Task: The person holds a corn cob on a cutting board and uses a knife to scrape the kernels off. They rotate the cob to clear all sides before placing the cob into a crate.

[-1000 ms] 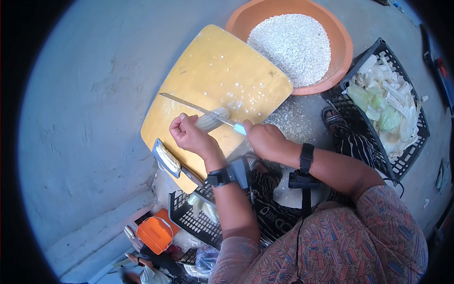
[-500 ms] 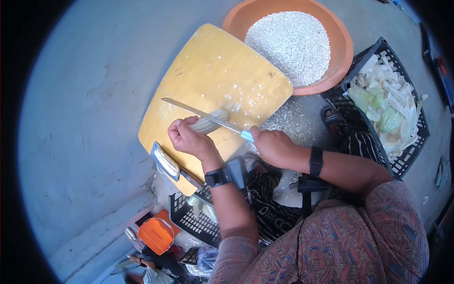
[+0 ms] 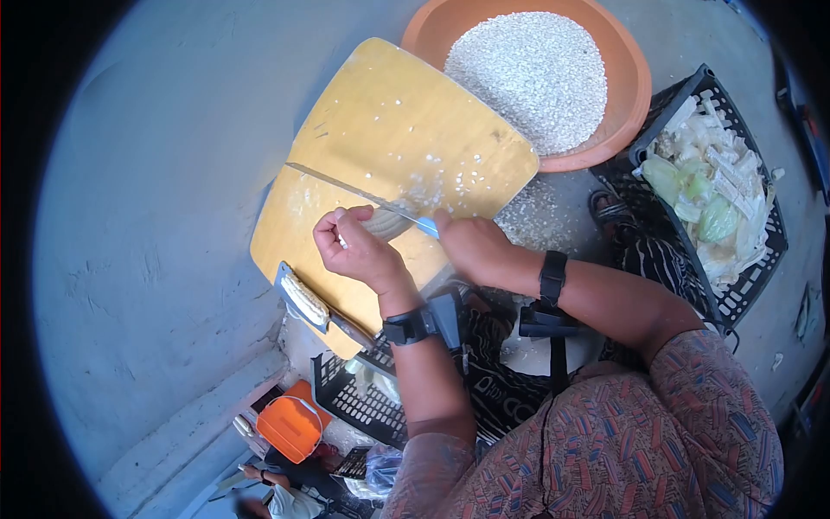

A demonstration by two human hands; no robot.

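Observation:
My left hand (image 3: 354, 251) is wrapped round one end of a pale corn cob (image 3: 389, 224) above the yellow board (image 3: 372, 112). In my right hand (image 3: 474, 246) is the light-blue handle of a long knife (image 3: 346, 188). Its blade crosses over the cob and points to the board's left edge. Loose white kernels lie scattered on the board. On the board's lower left part, a cleaver (image 3: 350, 329) lies beside another white cob (image 3: 304, 298).
An orange basin (image 3: 635, 78) full of white kernels stands beyond the board. At the right is a black crate (image 3: 774, 233) of husks; another black crate (image 3: 346, 400) is below the board. Near an orange bucket (image 3: 290, 430), another person (image 3: 290, 497) is partly visible.
My right hand and the knife have moved left, so the blade tip now reaches the board's left edge. My left hand has shifted slightly right, still on the cob.

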